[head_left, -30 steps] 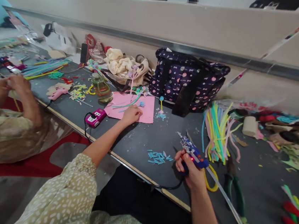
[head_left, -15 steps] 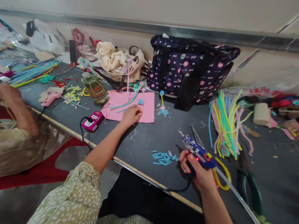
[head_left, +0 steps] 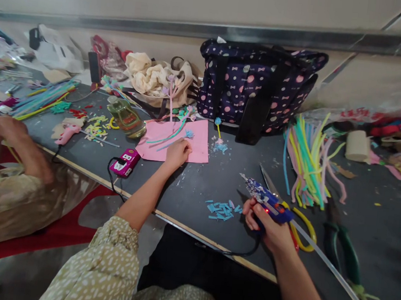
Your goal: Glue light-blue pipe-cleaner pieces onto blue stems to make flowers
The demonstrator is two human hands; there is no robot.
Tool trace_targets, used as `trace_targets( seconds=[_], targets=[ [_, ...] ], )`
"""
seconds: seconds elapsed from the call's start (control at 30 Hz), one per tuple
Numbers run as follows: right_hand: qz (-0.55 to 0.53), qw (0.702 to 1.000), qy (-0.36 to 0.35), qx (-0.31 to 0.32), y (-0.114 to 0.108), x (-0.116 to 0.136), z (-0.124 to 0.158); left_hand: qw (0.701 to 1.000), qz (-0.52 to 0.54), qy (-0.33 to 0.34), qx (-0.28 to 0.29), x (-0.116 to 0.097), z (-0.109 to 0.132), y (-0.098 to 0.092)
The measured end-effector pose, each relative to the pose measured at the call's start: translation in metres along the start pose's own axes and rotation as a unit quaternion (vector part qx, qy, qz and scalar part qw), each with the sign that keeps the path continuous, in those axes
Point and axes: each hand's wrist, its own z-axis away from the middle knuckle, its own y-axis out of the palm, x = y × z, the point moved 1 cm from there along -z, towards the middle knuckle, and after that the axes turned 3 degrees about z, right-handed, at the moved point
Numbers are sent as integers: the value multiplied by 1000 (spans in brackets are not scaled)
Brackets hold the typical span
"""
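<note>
My right hand [head_left: 267, 224] is wrapped round a blue glue gun [head_left: 265, 199] with its red light lit. A long clear glue stick [head_left: 341, 274] runs out of its back, and whitish residue covers its nozzle end. My left hand [head_left: 178, 152] rests at the front of a pink sheet [head_left: 199, 142], its fingers curled together; what they hold, if anything, is hidden. Just beyond it lies a fuzzy blue flower [head_left: 189, 133] on a thin stem, beside a green stem [head_left: 168, 137]. Short blue pieces [head_left: 223, 210] lie scattered left of my right hand.
Yellow-handled scissors [head_left: 305, 230] and green-handled pliers [head_left: 343, 251] lie to the right, below a bundle of pipe cleaners [head_left: 308, 166]. A dark patterned bag [head_left: 236, 87] stands behind. To the left are a liquid-filled bottle [head_left: 127, 118], a magenta box [head_left: 125, 162] and another person's hands [head_left: 18, 143].
The view has shifted slightly. My left hand stays on the pink sheet with its fingers curled, and my right hand keeps hold of the glue gun in nearly the same place.
</note>
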Motion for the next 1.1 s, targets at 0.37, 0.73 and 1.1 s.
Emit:
trace_targets(
  seconds=[0.37,0.73,1.1],
  targets=[
    [-7,1000,8,7,-3,-3,-2,999,52,-3,15,5,2,-5],
    [-3,1000,11,5,-2,-3,-3,999,42,-2,-18,1,3,-2],
    [0,1000,7,-2,2,0,-1,995,94,0,-10,15,0,-2]
  ],
)
